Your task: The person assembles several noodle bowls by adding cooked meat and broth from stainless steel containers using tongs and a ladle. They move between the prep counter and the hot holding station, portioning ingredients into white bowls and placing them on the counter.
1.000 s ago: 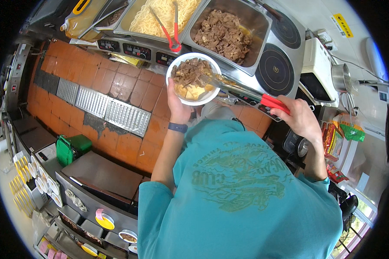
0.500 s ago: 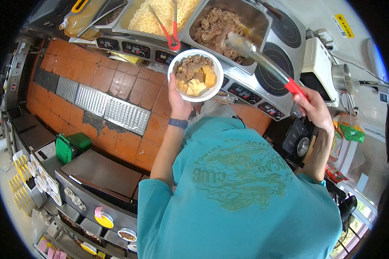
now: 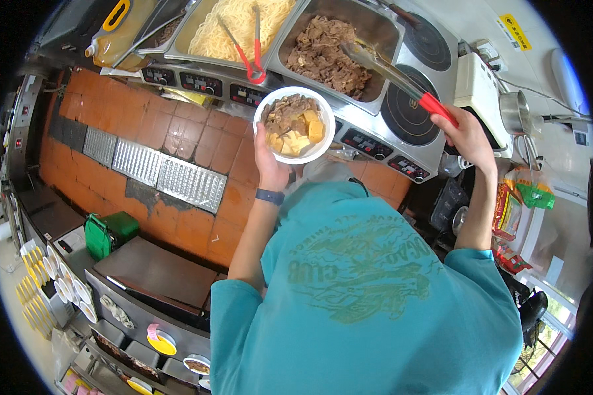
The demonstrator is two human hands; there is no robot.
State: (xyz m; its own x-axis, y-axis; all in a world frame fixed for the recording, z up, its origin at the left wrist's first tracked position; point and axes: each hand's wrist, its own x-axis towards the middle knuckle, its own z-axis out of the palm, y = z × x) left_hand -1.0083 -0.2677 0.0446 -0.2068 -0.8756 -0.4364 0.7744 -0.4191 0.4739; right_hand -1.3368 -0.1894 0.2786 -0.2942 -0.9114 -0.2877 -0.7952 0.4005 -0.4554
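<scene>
Left hand (image 3: 270, 164) grips a bowl (image 3: 295, 125) of meat and tofu; right hand (image 3: 468, 135) holds tongs (image 3: 392, 76) over the meat tray (image 3: 333, 49).

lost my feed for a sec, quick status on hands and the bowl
Left hand holds white bowl of meat and yellow chunks. Right hand holds red-handled tongs, tips over meat tray. Nothing between bowl and tray.

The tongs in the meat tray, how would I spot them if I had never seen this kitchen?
Start at the steel serving counter with its row of food trays. In the rectangular steel tray of brown sliced meat, long metal tongs with red handles reach in, held by the right hand. The other red tongs lie unheld on the noodles.
</scene>
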